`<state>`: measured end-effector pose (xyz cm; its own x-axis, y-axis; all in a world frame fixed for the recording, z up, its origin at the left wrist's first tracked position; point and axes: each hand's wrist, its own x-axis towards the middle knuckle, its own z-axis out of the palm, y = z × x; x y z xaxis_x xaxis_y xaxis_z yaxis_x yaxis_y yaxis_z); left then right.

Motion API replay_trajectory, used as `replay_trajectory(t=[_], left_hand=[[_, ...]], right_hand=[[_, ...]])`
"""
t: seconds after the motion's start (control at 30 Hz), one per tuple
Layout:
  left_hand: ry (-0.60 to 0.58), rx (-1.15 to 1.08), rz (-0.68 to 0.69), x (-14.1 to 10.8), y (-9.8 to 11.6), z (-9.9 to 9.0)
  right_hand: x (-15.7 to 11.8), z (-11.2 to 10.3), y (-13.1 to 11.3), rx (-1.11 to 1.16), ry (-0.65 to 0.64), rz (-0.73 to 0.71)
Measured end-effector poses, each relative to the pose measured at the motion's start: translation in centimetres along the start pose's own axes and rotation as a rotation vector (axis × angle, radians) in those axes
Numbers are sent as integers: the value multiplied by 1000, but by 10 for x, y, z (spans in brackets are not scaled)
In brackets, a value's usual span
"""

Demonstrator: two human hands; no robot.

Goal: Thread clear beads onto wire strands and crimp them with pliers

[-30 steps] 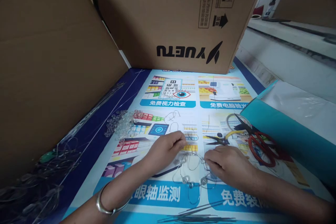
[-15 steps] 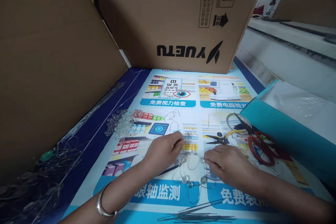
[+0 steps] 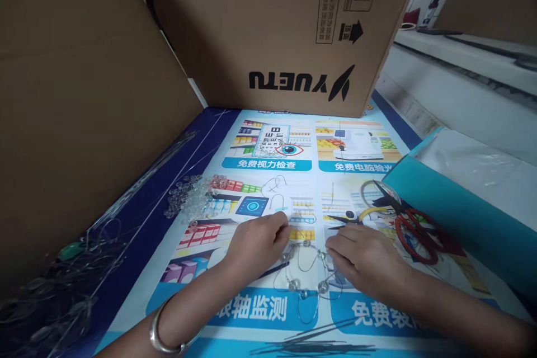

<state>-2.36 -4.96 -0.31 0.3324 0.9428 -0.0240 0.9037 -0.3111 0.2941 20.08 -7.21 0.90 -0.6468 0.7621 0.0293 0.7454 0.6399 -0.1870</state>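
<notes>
"Beaded wire ring (image 3: pixel 303 293): thin wire, clear round beads, on worktop (image 3: pixel 318 197) between left hand (image 3: pixel 257 241) and right hand (image 3: pixel 364 253)."

"Pointing?"

"Roughly round, long axis unclear; one side bulges toward wearer."

"Hands?"

"Both: fingers curled, pressed together; what's pinched, can't tell."

"Beyond?"

"Glassy bead pile (image 3: pixel 195 198), flat cardboard (image 3: pixel 289 22)."

The light is dim — brightest centrally, shadowed lower left
</notes>
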Motion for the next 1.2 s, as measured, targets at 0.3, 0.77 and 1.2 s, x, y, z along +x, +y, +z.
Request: replay_trajectory(t=[0.3, 0.77, 1.2], left_hand=[[-32, 8, 3, -1, 1, -2], [-19, 42, -28, -3, 3, 0], [-16, 61, -10, -4, 4, -1]], right_hand=[[15, -19, -38, -359, -96, -459], [34, -15, -43, -402, -187, -434], [33, -7, -52, -499, -227, -566]])
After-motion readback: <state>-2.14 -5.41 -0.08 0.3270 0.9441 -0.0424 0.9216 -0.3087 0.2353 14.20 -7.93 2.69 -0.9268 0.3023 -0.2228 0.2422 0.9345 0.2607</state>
